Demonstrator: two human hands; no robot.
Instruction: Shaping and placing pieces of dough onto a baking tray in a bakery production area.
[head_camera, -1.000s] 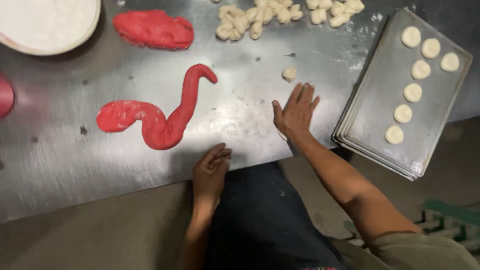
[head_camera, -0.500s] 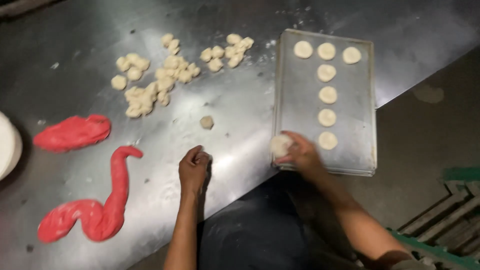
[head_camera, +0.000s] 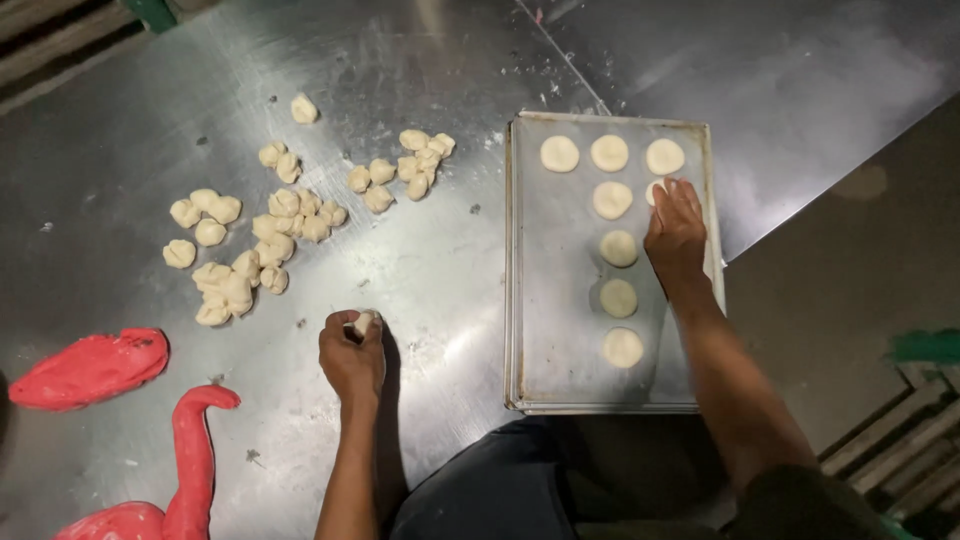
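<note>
Red dough lies at the far left of the steel table (head_camera: 440, 60): one flat lump (head_camera: 90, 368) and, below it, a long rolled rope (head_camera: 185, 470) with a curved end, both well apart from the pale work, probably kept aside so the colours do not mix. Right of them, a loose scatter of small pale dough pieces (head_camera: 240, 250) spreads over the bare metal, a second cluster (head_camera: 405, 165) nearer the tray, one stray piece (head_camera: 304, 108) farther up. Left hand (head_camera: 352, 355) rests on the table near the front edge, fingers curled shut around a single pale dough piece (head_camera: 364, 322), which shows only at the fingertips. Baking tray (head_camera: 530, 300) sits just right of this hand, long side toward the person, within easy reach of both arms. Flattened rounds (head_camera: 610, 153) stand on it in a row of three and a column down the middle, spaced so none touch. Right hand (head_camera: 676, 232) lies palm down on the tray, fingers together and nearly straight, tips pressing a partly hidden round (head_camera: 654, 190) beside the column's top.
</note>
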